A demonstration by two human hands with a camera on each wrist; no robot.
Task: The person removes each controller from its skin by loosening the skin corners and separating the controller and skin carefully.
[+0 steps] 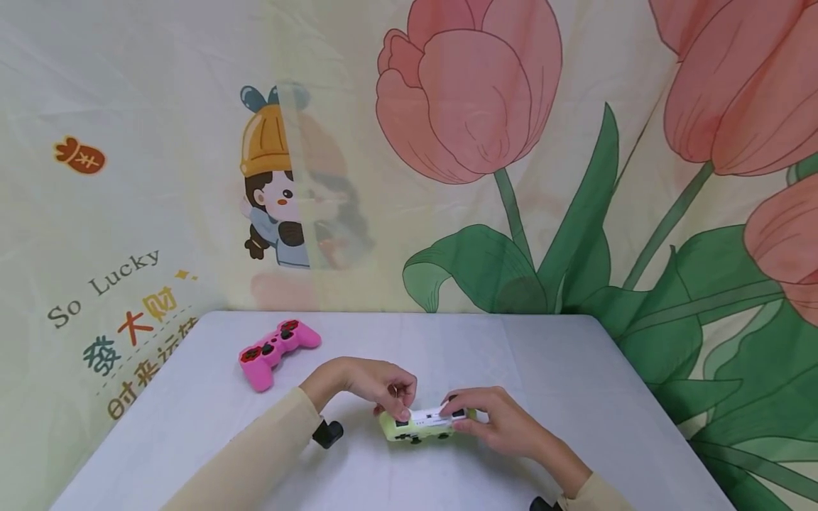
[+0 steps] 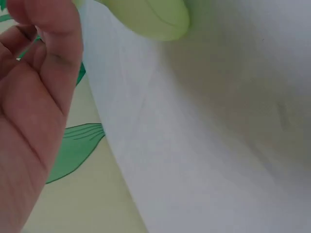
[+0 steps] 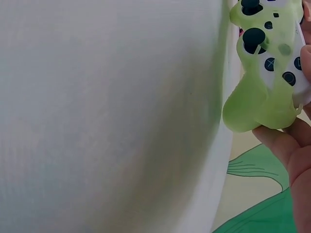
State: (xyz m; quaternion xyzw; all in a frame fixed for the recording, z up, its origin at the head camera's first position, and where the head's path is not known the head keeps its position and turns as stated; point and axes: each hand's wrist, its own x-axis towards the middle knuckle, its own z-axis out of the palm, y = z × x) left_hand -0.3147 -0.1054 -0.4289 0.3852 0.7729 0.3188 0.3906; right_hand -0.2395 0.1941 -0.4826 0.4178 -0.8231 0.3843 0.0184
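Note:
A white game controller [image 1: 427, 419] sits partly inside a light green silicone cover [image 3: 245, 104], just over the table. In the right wrist view the cover stretches around both black thumbsticks, while white shell and some buttons show beside it. My left hand [image 1: 373, 383], fingers curled, pinches the cover's edge at the controller's left end; the fingertips run out of the left wrist view. My right hand [image 1: 501, 420] grips the opposite end, thumb on the near side and fingers over the top. One rounded green handle of the cover shows in the left wrist view.
A pink game controller [image 1: 276, 353] with black and red controls lies at the table's back left. The white-covered table [image 1: 543, 355] ends at a backdrop [image 1: 345, 142] printed with tulips and a cartoon figure. Black wrist cameras [image 1: 328, 433] sit at both cuffs.

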